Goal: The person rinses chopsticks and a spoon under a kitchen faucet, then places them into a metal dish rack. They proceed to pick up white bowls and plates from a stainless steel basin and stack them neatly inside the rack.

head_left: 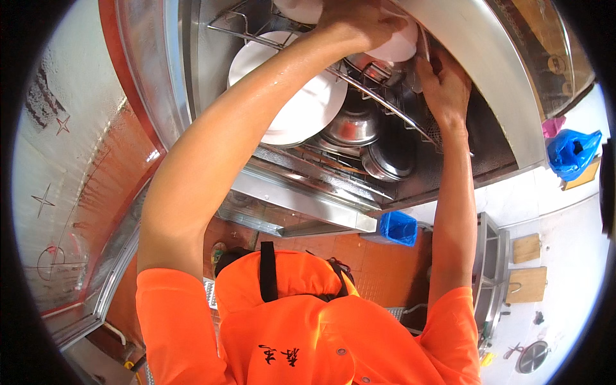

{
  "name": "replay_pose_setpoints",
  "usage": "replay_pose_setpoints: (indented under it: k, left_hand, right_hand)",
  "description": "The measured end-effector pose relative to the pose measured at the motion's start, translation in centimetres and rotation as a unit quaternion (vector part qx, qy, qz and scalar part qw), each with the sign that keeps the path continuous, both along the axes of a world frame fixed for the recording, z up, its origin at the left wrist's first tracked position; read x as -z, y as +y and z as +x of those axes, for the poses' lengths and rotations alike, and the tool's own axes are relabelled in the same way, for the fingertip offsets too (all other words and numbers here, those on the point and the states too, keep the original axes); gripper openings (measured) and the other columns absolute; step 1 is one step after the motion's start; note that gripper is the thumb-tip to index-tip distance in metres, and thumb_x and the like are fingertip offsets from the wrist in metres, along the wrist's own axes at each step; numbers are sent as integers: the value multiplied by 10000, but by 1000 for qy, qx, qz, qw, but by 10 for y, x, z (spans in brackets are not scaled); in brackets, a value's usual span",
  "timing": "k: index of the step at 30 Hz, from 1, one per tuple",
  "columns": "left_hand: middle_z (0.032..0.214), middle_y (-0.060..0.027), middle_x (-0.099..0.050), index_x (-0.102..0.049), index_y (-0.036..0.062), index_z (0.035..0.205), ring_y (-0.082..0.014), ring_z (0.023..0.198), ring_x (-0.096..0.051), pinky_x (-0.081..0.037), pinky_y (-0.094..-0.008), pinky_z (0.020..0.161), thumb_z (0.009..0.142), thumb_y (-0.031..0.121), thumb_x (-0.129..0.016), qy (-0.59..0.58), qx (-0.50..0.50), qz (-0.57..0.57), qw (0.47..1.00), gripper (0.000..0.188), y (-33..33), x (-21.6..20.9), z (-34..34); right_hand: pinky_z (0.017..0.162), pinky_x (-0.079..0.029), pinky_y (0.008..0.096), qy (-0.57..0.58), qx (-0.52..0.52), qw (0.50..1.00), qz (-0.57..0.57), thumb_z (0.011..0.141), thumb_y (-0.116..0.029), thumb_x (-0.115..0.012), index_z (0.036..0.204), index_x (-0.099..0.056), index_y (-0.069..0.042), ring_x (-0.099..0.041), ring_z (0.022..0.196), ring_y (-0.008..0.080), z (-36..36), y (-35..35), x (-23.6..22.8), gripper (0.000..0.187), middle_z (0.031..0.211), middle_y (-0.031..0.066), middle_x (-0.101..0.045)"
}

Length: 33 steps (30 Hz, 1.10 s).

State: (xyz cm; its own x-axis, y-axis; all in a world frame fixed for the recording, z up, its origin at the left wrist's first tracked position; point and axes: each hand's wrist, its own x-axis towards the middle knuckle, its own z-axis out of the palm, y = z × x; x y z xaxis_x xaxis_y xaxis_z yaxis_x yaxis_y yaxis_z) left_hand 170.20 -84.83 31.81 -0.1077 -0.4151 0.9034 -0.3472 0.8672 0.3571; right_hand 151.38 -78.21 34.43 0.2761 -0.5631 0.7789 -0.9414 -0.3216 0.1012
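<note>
Both my arms reach into a metal cabinet fitted with wire racks. My left hand (366, 27), partly cut off by the top edge, has its fingers bent over a white dish (396, 46) on the upper rack. Just right of that dish, my right hand (447, 85) is closed, thumb and fingers around a thin, pale, see-through-looking piece (421, 56) whose kind I cannot make out. Beneath my left forearm lies a large white plate (308, 109). Another white dish (299, 9) shows at the top edge.
A wire rack edge (378, 99) slants between my arms. Below it are a steel bowl (353, 125) and a dark round pan (388, 157). The cabinet's open door (289, 208) lies in front of me. A blue-lined bin (398, 228) stands on the reddish floor.
</note>
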Motion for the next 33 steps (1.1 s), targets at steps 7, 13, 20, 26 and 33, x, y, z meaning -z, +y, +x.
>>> replay_pose_setpoints:
  k: [7,13,20,26,33]
  left_hand:
    - [927,-121,-659,-641,63,940,-294,905,-613,-462,-419,802,804,360,-623,85,7,-73,994,328,-19,-2,-6]
    - [878,-128,-648,-634,55,889,-292,862,-611,-461,-408,765,818,360,-608,151,74,-43,985,315,-17,-4,-8]
    - [834,-131,-632,-625,54,858,-299,823,-602,-454,-416,730,829,275,-608,126,17,-65,990,224,-19,-6,-9]
    - [915,-147,-626,-625,50,910,-309,905,-588,-448,-422,787,845,309,-577,116,57,-9,992,270,-8,-2,1]
    - [1066,-177,-591,-586,50,1041,-324,1023,-543,-417,-419,886,867,309,-524,29,-35,-22,999,318,-21,10,9]
  right_hand:
    - [701,-463,373,12,5,1000,-15,830,-284,-580,992,-631,-5,-586,710,293,-2,-2,0,326,751,140,-620]
    - [745,-471,384,0,16,999,29,832,-240,-576,1053,-611,-17,-605,774,304,3,3,-3,316,843,153,-631]
    - [786,-469,415,106,53,992,-51,841,-194,-564,1137,-591,-46,-595,850,355,7,4,0,332,938,169,-628]
    - [704,-456,422,70,35,997,-17,860,-203,-566,1065,-606,-51,-579,746,327,9,6,-2,258,825,137,-612]
    - [660,-447,425,56,58,997,-18,874,-241,-572,1015,-600,-58,-568,710,310,5,2,-5,232,775,110,-594]
